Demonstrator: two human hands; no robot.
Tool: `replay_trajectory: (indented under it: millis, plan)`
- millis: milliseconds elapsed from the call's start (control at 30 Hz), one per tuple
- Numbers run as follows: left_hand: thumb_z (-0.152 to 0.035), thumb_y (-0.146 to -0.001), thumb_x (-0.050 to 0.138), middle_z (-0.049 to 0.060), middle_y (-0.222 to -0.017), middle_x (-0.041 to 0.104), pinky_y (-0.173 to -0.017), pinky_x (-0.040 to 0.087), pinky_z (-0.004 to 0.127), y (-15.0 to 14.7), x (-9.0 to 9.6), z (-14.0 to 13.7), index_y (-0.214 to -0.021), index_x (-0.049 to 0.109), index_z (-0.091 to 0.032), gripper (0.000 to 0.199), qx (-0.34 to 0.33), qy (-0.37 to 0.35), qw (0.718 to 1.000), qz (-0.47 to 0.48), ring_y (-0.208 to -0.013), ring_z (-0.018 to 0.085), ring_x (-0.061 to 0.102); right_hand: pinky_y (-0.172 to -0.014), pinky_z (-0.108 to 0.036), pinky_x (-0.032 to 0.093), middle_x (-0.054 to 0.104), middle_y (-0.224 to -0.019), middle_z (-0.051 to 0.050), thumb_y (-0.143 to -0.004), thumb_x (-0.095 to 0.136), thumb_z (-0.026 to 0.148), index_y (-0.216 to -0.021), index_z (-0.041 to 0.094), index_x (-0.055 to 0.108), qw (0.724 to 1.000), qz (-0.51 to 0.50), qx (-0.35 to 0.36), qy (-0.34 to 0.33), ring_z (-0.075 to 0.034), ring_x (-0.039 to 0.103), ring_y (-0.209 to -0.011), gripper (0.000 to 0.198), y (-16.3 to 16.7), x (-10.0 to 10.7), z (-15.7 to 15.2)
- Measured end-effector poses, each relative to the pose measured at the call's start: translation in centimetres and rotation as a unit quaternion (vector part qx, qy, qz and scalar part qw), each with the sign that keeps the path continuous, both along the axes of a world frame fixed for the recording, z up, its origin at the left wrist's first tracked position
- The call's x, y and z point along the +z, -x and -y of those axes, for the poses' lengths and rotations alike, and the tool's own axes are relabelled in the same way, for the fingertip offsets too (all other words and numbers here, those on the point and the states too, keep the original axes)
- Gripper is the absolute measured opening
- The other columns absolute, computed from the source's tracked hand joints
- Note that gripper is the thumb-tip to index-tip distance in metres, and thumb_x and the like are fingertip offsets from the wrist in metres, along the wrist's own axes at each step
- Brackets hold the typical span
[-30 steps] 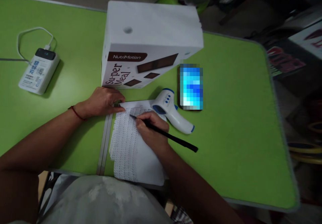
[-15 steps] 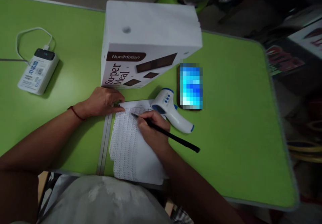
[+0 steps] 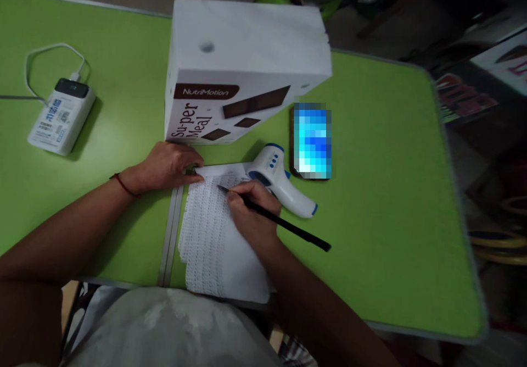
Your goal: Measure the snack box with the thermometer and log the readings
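Observation:
Sheets of paper [image 3: 205, 229] lie before me, their left part covered in dense rows of small handwriting and the right part blank. My right hand [image 3: 255, 213] is closed around a black pen [image 3: 296, 229], whose tip touches the upper part of the page. At the top left corner of the sheets, my left hand [image 3: 168, 166] has its fingers bent, with thumb and forefinger gripping the corner. A small dark bit shows between them, too small to name. Against the top right of the paper lies a white and blue infrared thermometer [image 3: 284, 183], partly overlapping it.
A tall white NutriMotion box [image 3: 251, 37] stands just beyond the paper. To the right is a phone [image 3: 313, 142] with a blurred lit screen. A white power bank [image 3: 61, 117] with a cable lies at left on the green table [image 3: 391, 202].
The right hand and pen have shifted slightly right along the page. My left hand stays at the corner, and the other things keep their places.

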State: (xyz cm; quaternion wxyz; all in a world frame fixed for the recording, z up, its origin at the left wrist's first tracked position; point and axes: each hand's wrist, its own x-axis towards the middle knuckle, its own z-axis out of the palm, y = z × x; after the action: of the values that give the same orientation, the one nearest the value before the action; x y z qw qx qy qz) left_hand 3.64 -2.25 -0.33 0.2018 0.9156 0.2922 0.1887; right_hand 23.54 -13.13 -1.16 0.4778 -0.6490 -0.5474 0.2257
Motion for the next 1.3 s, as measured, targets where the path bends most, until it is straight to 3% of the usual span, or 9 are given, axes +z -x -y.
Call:
replay_trajectory:
  millis: [567, 933, 1300]
  plan:
    - [-0.041, -0.086, 0.072, 0.003, -0.082, 0.074, -0.059, 0.042, 0.026, -0.06, 0.12, -0.01, -0.092, 0.075, -0.017, 0.025, 0.005, 0.003, 1.0, -0.003, -0.066, 0.014, 0.065, -0.049, -0.026, 0.046, 0.058, -0.054, 0.006, -0.069, 0.057, 0.022, -0.061, 0.025, 0.057, 1.0, 0.007, -0.004, 0.018, -0.012, 0.053, -0.049, 0.009, -0.06, 0.0, 0.11]
    - [-0.041, -0.085, 0.073, 0.003, -0.081, 0.074, -0.06, 0.042, 0.026, -0.16, 0.09, -0.02, -0.093, 0.075, -0.017, 0.024, 0.006, 0.008, 1.0, -0.005, -0.067, 0.014, 0.064, -0.047, -0.024, 0.046, 0.06, -0.052, 0.006, -0.07, 0.058, 0.02, -0.063, 0.024, 0.06, 0.999, 0.001, 0.052, 0.011, -0.01, 0.054, -0.047, 0.009, -0.03, 0.37, 0.06]
    - [-0.041, -0.086, 0.073, 0.002, -0.078, 0.073, -0.058, 0.04, 0.026, -0.1, 0.03, -0.03, -0.093, 0.075, -0.018, 0.025, 0.003, -0.007, 1.0, -0.004, -0.066, 0.015, 0.064, -0.046, -0.024, 0.043, 0.058, -0.051, 0.007, -0.067, 0.058, 0.021, -0.06, 0.024, 0.058, 0.999, -0.008, 0.042, 0.031, -0.011, 0.052, -0.045, 0.008, 0.04, 0.35, 0.11]
